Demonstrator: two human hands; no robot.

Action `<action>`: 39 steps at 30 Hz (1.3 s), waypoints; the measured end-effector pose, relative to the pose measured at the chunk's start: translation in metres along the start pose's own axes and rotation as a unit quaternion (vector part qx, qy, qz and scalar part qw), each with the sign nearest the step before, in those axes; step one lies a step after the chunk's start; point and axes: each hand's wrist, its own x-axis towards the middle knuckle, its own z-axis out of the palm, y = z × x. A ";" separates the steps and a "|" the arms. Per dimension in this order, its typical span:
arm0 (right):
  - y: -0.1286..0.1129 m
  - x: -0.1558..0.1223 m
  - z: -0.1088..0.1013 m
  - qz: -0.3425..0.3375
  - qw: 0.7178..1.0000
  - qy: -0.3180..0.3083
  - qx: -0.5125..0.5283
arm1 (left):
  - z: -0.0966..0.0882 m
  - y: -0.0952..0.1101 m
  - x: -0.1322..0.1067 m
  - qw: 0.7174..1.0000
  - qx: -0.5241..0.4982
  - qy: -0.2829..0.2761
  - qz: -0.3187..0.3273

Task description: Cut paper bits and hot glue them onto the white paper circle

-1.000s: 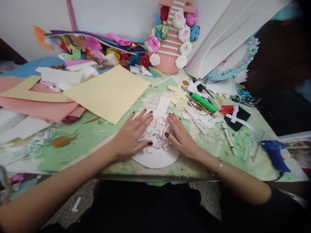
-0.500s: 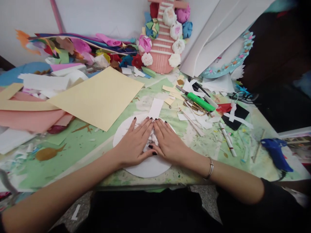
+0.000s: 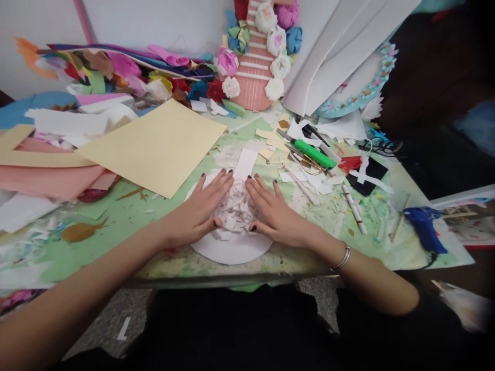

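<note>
A round white paper disc [image 3: 234, 252] lies on the table near its front edge. Small white paper scraps [image 3: 235, 208] are heaped on the middle of the disc. My left hand [image 3: 197, 208] rests along the left side of the heap, fingers stretched out and thumb apart. On the opposite side, my right hand [image 3: 273, 211] lies with fingers extended and thumb spread, against the scraps. Neither hand grips anything. A white paper strip [image 3: 246, 164] sits just beyond the heap, between the fingertips. Part of the disc is hidden under my hands.
A yellow paper sheet [image 3: 154, 147] lies at left. To the right are a green cutter [image 3: 315, 153], a marker [image 3: 353, 208] and a blue glue gun [image 3: 425, 226]. A pink guitar-shaped piece with paper flowers [image 3: 253, 77] stands at the back.
My hands have moved apart from over the scraps, left hand to the left and right hand to the right, uncovering the heap. The whole view has shifted slightly.
</note>
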 end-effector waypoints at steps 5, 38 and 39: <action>0.003 -0.004 0.013 -0.049 0.996 0.075 0.025 | -0.002 -0.001 -0.003 0.997 -0.071 0.016 -0.024; -0.051 0.040 -0.003 -0.143 0.941 0.287 0.111 | -0.012 0.055 0.034 0.835 -0.412 0.268 -0.247; -0.052 0.046 -0.001 -0.146 0.942 0.284 0.106 | -0.011 0.057 0.035 0.835 -0.415 0.257 -0.253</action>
